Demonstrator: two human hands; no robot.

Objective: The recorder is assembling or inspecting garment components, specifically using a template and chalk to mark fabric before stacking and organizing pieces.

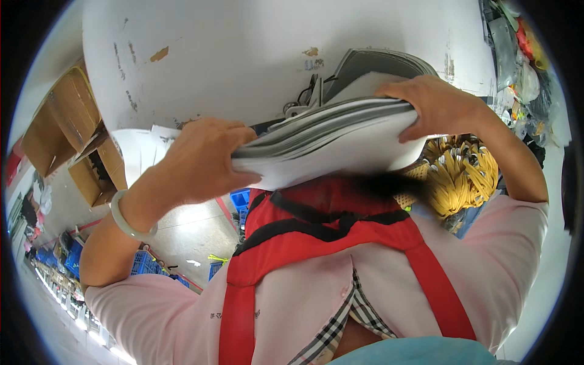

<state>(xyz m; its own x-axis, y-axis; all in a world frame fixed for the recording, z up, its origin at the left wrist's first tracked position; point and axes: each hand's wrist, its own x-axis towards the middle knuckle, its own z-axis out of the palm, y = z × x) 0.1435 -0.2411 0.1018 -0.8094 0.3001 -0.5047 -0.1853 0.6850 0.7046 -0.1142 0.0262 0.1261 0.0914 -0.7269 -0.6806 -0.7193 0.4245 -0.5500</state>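
Note:
A thick stack of grey and white flexible sheets (328, 152) is held up in front of my chest, bowed along its length. My left hand (210, 155) grips its left end, thumb on the near side and fingers over the top edge. At the opposite end my right hand (435, 106) clasps the stack between thumb and fingers. Just behind it, more dark grey sheets (377, 67) with rounded corners lie on the white surface (243, 55). A small metal tool with dark handles (298, 106) shows partly beside them; the stack hides the rest.
Open cardboard boxes (67, 121) stand at the left. White sheets (140, 152) lie by my left wrist. Bundles of yellow straps (468, 176) sit below my right forearm. Plastic bags (526, 85) pile up at the far right. A blue basket (146, 263) is on the floor.

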